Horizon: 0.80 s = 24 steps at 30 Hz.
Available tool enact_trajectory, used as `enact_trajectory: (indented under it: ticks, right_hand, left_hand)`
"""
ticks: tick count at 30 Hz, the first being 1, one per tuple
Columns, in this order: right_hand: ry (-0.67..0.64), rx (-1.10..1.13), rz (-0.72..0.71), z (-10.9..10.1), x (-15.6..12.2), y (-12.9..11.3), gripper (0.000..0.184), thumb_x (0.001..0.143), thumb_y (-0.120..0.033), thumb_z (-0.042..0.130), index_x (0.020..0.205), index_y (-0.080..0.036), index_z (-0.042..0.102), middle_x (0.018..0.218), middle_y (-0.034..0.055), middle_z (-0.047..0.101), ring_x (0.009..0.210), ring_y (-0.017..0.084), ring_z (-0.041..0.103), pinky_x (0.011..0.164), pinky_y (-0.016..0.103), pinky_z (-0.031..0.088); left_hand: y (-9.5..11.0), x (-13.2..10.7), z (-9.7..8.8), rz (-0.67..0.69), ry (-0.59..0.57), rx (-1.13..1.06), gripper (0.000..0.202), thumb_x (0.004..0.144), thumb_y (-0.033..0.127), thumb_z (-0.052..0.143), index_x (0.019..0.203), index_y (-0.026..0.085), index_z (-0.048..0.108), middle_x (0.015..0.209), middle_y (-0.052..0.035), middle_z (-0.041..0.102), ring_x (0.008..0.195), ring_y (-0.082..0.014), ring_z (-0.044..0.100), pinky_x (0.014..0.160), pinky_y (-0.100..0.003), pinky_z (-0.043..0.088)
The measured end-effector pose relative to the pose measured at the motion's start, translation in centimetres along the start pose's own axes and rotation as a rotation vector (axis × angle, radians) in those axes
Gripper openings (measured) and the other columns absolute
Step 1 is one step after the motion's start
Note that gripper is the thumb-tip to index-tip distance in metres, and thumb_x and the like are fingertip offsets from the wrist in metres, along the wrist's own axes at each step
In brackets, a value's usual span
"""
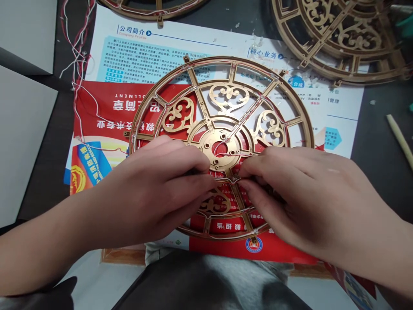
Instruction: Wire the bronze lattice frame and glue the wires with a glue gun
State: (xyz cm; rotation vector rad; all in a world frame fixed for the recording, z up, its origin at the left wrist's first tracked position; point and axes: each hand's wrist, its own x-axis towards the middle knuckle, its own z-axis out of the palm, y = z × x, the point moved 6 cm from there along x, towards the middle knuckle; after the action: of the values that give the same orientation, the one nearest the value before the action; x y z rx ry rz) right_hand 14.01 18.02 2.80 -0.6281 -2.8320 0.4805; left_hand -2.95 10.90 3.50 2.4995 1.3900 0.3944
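Observation:
A round, gold-coloured ornamental frame [209,137] with spokes and scroll shapes lies in front of me. Thin red and white wires run along its rings and spokes. My left hand [158,189] rests over the frame's lower left, thumb and fingertips pinched together on a thin wire [226,178] just below the hub. Opposite it, my right hand [300,198] pinches the same wire where it crosses the lower spoke. The exact grip of both sets of fingertips is partly hidden.
Printed sheets [145,56] lie under the frame on a dark table [380,142]. More gold frames [338,43] sit at the far right and far edge. Tangled red and white wires [79,51] trail on the left. A pale stick [400,140] lies at the right, white boxes [29,129] at the left.

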Motion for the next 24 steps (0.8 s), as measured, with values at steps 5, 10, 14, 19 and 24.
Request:
enact_trajectory:
  ticks: [5, 10, 14, 19, 24]
  right_hand:
    - [-0.002, 0.018, -0.077, -0.21, -0.11, -0.68, 0.022, 0.098, -0.025, 0.052, 0.107, -0.028, 0.072, 0.083, 0.0010, 0.064, 0.068, 0.016, 0.047, 0.062, 0.033, 0.028]
    - [0.008, 0.027, -0.106, -0.18, -0.11, -0.80, 0.023, 0.098, -0.024, 0.056, 0.113, -0.026, 0.074, 0.087, 0.0030, 0.066, 0.070, 0.016, 0.051, 0.062, 0.033, 0.030]
    - [0.005, 0.053, -0.109, -0.10, -0.18, -0.68, 0.026, 0.099, -0.024, 0.055, 0.117, -0.028, 0.073, 0.089, 0.0030, 0.066, 0.072, 0.016, 0.052, 0.063, 0.032, 0.031]
    - [-0.004, 0.042, -0.106, -0.04, -0.13, -0.70, 0.025, 0.099, -0.023, 0.055, 0.114, -0.027, 0.074, 0.090, 0.0042, 0.068, 0.074, 0.017, 0.055, 0.064, 0.034, 0.033]
    - [-0.007, 0.056, -0.086, -0.01, -0.21, -0.72, 0.024, 0.099, -0.026, 0.055, 0.114, -0.027, 0.074, 0.088, 0.0044, 0.067, 0.073, 0.017, 0.055, 0.064, 0.034, 0.033]
  left_hand:
    - [0.07, 0.10, -0.06, 0.031, -0.001, 0.016, 0.031, 0.091, 0.031, 0.067, 0.121, 0.027, 0.066, 0.121, 0.0003, 0.064, 0.098, -0.0106, 0.056, 0.085, -0.031, 0.042]
    - [0.08, 0.12, -0.15, 0.017, -0.008, 0.031, 0.020, 0.094, 0.031, 0.061, 0.113, 0.027, 0.067, 0.117, 0.0009, 0.065, 0.095, -0.0090, 0.055, 0.084, -0.030, 0.042]
    - [0.15, 0.17, -0.35, 0.021, 0.005, 0.021, 0.017, 0.095, 0.030, 0.060, 0.110, 0.026, 0.068, 0.112, 0.0005, 0.065, 0.092, -0.0081, 0.054, 0.083, -0.029, 0.043]
    - [0.21, 0.22, -0.45, 0.033, 0.019, 0.003, 0.020, 0.093, 0.029, 0.064, 0.111, 0.026, 0.069, 0.114, 0.0010, 0.065, 0.093, -0.0082, 0.054, 0.082, -0.029, 0.042]
    - [0.22, 0.24, -0.42, 0.021, 0.014, 0.029, 0.017, 0.095, 0.031, 0.060, 0.108, 0.026, 0.067, 0.113, 0.0004, 0.065, 0.093, -0.0092, 0.056, 0.082, -0.029, 0.043]
